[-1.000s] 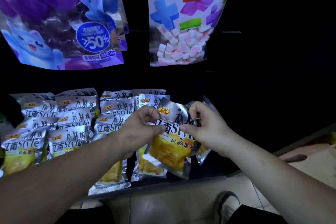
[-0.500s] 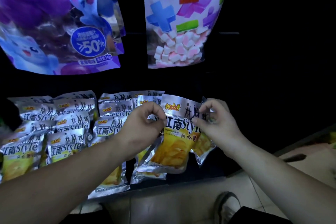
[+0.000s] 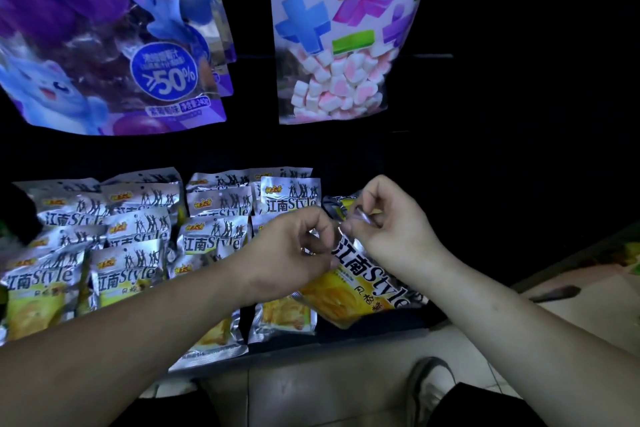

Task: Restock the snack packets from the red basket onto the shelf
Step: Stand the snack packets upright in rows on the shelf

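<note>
In the head view, we see both hands meet at the top of one snack packet (image 3: 363, 288). The left hand (image 3: 291, 256) has its fingers curled, thumb and forefinger pinching the packet's upper left corner. The right hand (image 3: 398, 229) pinches the crumpled silver top edge just beside it, its other fingers curled in. The two pinches nearly touch.

Below the grip the packet hangs tilted, its printed face towards us. The lettering slopes down to the right, and the yellow lower end lies near the front of the dark shelf (image 3: 381, 329). We cannot tell whether that end rests on the shelf or hangs just above it.

Left of the grip, the stocked packets (image 3: 138, 229) stand in overlapping rows on the same shelf, all of the same silver and yellow print. Just behind the grip one upright packet (image 3: 289, 196) of that kind shows above the left knuckles. Under the left wrist a flat packet (image 3: 284, 319) lies at the shelf's front edge.

High above the grip hang two large bags. A purple bag (image 3: 104, 38) with a blue cartoon animal is up to the left, and a marshmallow bag (image 3: 343, 31) with pink and white pieces in its window is straight above.

Below the grip, past the shelf edge, we see pale floor tiles (image 3: 329, 385) and a grey shoe (image 3: 429, 381) beneath the right forearm.
</note>
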The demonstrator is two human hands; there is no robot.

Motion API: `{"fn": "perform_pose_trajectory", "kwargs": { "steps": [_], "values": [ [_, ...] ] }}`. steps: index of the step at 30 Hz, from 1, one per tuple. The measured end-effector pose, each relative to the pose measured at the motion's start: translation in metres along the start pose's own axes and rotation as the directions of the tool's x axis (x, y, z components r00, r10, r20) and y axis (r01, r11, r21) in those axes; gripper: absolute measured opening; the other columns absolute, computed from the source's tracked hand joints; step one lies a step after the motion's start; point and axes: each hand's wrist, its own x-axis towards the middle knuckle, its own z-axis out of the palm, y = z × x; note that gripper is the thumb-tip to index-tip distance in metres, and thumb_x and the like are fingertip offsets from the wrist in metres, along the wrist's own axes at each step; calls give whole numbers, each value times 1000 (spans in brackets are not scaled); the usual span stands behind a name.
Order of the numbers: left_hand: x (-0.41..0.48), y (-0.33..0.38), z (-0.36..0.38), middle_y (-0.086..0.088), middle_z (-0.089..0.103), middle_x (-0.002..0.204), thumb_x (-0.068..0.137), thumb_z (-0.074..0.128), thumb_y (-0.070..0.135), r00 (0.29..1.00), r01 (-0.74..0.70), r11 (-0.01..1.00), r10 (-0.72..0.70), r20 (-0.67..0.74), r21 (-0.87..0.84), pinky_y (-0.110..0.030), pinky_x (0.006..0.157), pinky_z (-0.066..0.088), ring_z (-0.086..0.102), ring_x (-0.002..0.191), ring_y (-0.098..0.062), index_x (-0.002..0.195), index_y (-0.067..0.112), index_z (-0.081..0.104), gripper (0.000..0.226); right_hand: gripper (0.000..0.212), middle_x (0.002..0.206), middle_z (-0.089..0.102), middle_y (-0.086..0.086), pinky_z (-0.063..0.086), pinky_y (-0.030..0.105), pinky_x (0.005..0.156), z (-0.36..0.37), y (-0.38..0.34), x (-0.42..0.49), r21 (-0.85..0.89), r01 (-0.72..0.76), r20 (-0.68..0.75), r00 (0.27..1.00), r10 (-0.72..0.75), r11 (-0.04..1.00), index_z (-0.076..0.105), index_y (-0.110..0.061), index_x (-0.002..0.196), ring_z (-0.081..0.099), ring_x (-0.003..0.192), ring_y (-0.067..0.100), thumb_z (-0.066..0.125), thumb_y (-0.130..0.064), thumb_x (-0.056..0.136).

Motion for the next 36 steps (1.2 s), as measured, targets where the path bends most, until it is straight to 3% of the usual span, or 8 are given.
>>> {"fn": "perform_pose_trajectory", "kwargs": {
  "steps": [4,8,13,18,21,26,31,36],
  "values": [
    [4,-10,-6,-1,72,109,90,72,-2,1000,3,999,-2,-18,41,-32,70,59,71,92,-24,84,22,56,29,45,79,54,7,45,21,63,-2,1,2,4,3,-31,1000,-3,1000,41,-26,77,49,67,12,67,10,88],
    [6,-21,-7,-9,74,89,92,70,-2,996,26,999,-22,-84,43,-47,73,61,73,82,-25,80,15,56,25,41,82,58,19,49,22,66,-8,3,4,-52,15,-37,999,-16,999,42,-20,77,58,68,15,70,9,87],
    [9,-25,-10,-3,75,86,90,63,-14,986,12,1000,-7,-164,29,-52,79,62,75,88,-23,73,19,57,37,40,87,65,19,57,46,78,-18,14,6,-118,-54,-118,992,39,992,48,-25,74,66,83,35,71,4,89],
    [11,-19,-16,-14,72,88,90,56,-20,974,-55,998,53,-218,-2,-52,71,58,72,89,-30,70,17,57,42,44,83,63,8,49,25,69,-29,22,8,-26,-107,-19,994,106,994,47,-28,75,60,75,11,68,8,90],
    [11,-22,-17,-13,70,87,90,55,-19,973,-65,997,72,-219,39,-43,76,59,72,87,-26,71,23,58,47,46,75,57,-13,48,28,66,-29,26,8,-160,-54,14,998,57,986,49,-31,75,54,72,8,63,9,90],
    [5,-21,-9,3,69,98,93,62,-3,980,-69,993,85,-179,92,-48,69,56,69,93,-18,85,31,57,36,47,79,52,-2,46,45,59,-21,20,10,-289,98,34,995,-92,952,48,-35,82,63,80,33,49,11,90],
    [7,-7,-7,0,63,92,95,62,8,971,-189,967,210,-115,169,-48,59,53,64,84,-34,102,31,53,26,50,74,46,1,50,57,63,-20,11,10,-374,207,100,978,-182,904,38,-33,76,49,71,35,54,14,83],
    [16,-5,-3,1,60,106,93,59,-4,948,-279,908,313,-62,311,-29,58,51,64,81,-13,89,23,58,28,46,68,49,0,51,56,58,-18,15,7,-451,184,102,983,-154,873,39,-35,76,54,65,29,64,2,87]
  ]
}}
